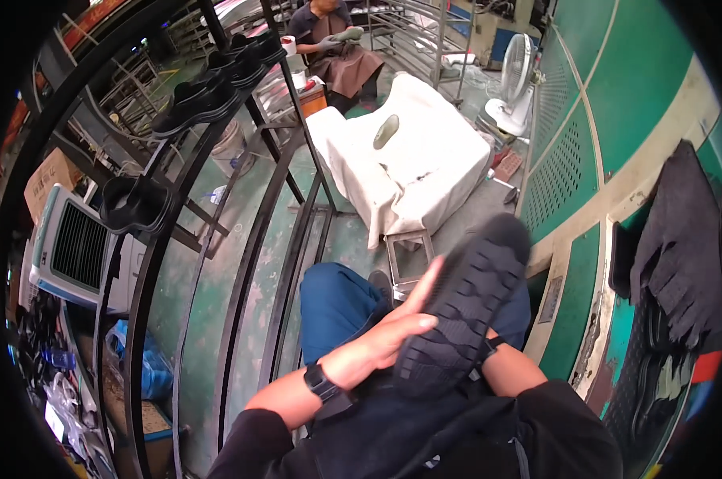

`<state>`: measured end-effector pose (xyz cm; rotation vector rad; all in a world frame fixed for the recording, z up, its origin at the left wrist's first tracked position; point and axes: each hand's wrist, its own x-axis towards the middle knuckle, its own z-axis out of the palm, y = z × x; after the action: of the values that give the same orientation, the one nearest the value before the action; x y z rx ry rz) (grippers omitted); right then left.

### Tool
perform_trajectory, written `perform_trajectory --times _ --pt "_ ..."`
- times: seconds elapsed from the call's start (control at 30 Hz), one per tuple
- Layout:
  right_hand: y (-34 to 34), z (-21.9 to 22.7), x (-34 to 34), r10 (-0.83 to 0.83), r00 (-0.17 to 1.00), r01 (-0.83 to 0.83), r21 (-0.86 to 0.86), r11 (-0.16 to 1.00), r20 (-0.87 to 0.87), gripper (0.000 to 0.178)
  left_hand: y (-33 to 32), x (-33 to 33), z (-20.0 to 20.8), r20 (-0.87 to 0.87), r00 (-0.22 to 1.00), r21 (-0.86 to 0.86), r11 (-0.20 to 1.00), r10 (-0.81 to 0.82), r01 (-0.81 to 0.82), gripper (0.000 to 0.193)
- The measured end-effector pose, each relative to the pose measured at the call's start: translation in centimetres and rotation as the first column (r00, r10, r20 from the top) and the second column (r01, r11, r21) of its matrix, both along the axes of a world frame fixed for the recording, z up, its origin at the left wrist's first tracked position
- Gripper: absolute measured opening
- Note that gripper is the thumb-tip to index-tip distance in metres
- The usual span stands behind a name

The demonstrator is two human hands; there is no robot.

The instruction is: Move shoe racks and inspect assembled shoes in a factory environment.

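Observation:
A black shoe [469, 299] is held above my lap with its treaded sole turned up toward me and its toe pointing away. My left hand [397, 331] grips its left side, the thumb lying against the sole's edge and the other fingers reaching along the side. My right forearm [511, 366] comes up on the other side of the shoe. Behind the shoe my right hand is hidden, so its fingers do not show.
A black metal rack [253, 263] with several black shoes [197, 104] stands at left. Ahead is a cloth-covered seat [445, 152] with a sole-shaped piece [386, 132]. Beyond it sits a person [333, 48]. A white fan [514, 84] and green machine [572, 160] flank the right; dark gloves [680, 247] hang there.

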<state>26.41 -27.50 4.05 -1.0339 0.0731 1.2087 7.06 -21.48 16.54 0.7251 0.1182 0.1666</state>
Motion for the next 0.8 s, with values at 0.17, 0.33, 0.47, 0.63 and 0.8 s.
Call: perform_trajectory --times 0.17,0.33,0.47,0.63,0.8 --pt "0.9 0.6 1.6 -0.138 0.986 0.119 0.192 0.974 0.093 0.044 3.0 -0.1 0.9 0.169 0.975 0.614 0.789 -0.145 0.011 0.121" --pt "5.2 11.4 0.2 0.738 0.622 -0.535 0.547 0.644 -0.261 0.049 7.5 -5.9 1.2 0.348 0.935 0.91 0.214 0.076 -0.356 0.116" --pt "9.7 9.8 -1.7 0.707 0.706 -0.649 0.369 0.666 -0.035 0.05 9.7 -9.7 2.0 0.282 0.869 0.926 -0.352 0.406 -0.136 0.091" --pt "13.8 18.3 -10.1 0.446 0.691 -0.716 0.458 0.526 0.568 0.056 8.2 -9.3 3.6 0.728 0.461 0.684 -0.586 0.508 -0.434 0.04" --pt "12.4 23.3 -4.2 0.376 0.263 -0.751 -0.056 0.658 0.889 0.043 20.3 -6.9 10.1 0.822 0.221 0.566 -0.795 0.525 -0.216 0.036"
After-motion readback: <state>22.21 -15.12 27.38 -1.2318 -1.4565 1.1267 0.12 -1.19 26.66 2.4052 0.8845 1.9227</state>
